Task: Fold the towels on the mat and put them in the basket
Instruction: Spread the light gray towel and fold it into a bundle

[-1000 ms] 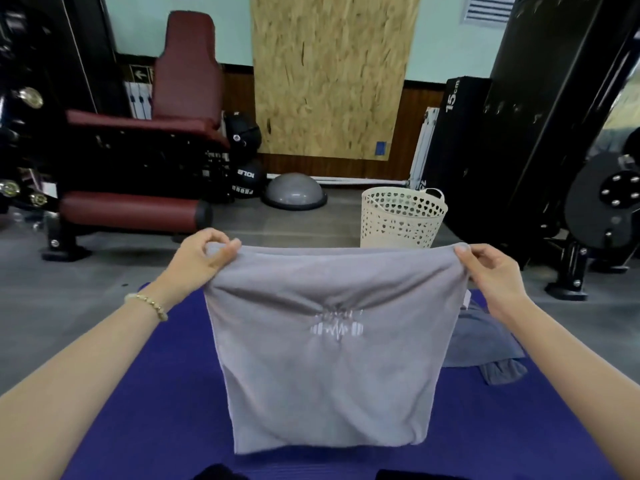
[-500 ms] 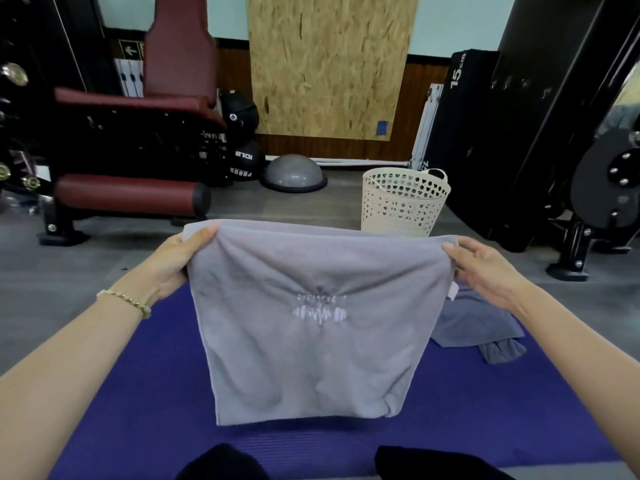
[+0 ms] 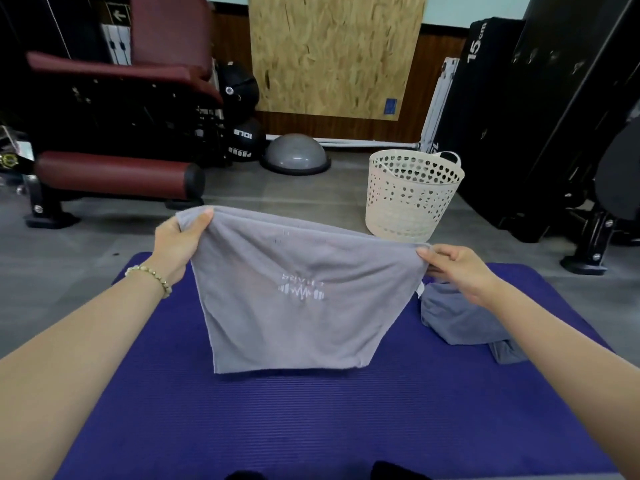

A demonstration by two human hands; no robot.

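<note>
The left grip (image 3: 176,244) is grasping the upper left corner of a light grey towel (image 3: 298,327), with the thumb lying over the top edge and the fingers curled round the cloth. The right grip (image 3: 457,271) is pinching the upper right corner, with the thumb pressing on the hem. A beaded bracelet (image 3: 149,277) is sitting on the left wrist.

The towel is hanging between the two grips as a doubled panel above the purple mat (image 3: 311,417). The left corner is sitting higher than the right, so the top edge is sloping down toward the right. A white embroidered logo (image 3: 301,289) is facing the camera near the middle of the panel. The lower edge is lying at or just above the mat; contact cannot be confirmed.

A second, darker grey towel (image 3: 457,320) is lying crumpled on the right side of the mat, just beside the hanging panel and partly under the right forearm.

The cream perforated basket (image 3: 412,195) is standing upright on the floor beyond the far right part of the mat, apart from both towels.

Behind it, a maroon padded gym machine (image 3: 114,171), a grey balance dome (image 3: 296,155) and a chipboard panel (image 3: 332,53) are occupying the background.
</note>
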